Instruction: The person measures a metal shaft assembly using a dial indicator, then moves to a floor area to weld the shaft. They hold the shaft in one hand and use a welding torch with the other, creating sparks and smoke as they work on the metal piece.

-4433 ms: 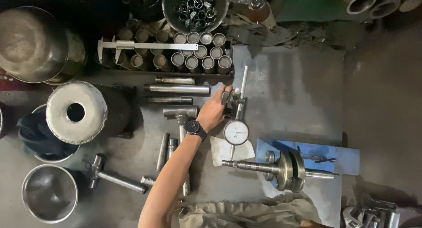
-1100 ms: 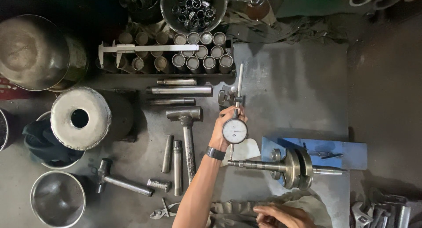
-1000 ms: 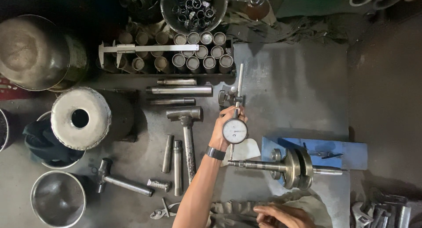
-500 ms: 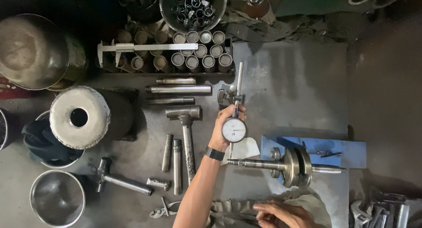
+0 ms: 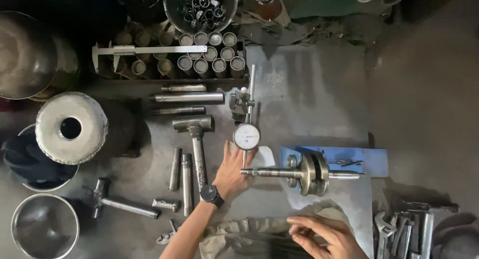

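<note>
My left hand [image 5: 232,171], with a dark watch on the wrist, lies with fingers spread just below the round dial gauge [image 5: 246,136] on its stand [image 5: 243,100]. Its fingertips reach the lower edge of the gauge, and its thumb is by the left shaft end of the crankshaft [image 5: 304,173]. The crankshaft rests on a blue sheet [image 5: 369,160] over the grey metal plate [image 5: 309,89]. My right hand [image 5: 324,236] rests on khaki cloth [image 5: 249,234] at the bottom edge, fingers loosely curled, holding nothing.
A hammer [image 5: 197,139], steel rods [image 5: 187,97] and punches [image 5: 182,179] lie left of my hand. A caliper [image 5: 149,50] sits on a rack of sleeves [image 5: 209,59]. Metal bowls [image 5: 45,229] and a drum [image 5: 70,127] stand at left. Wrenches [image 5: 399,229] lie at lower right.
My left hand has let go of the dial gauge and slid down towards the crankshaft's shaft end. My right hand has come further into view at the bottom.
</note>
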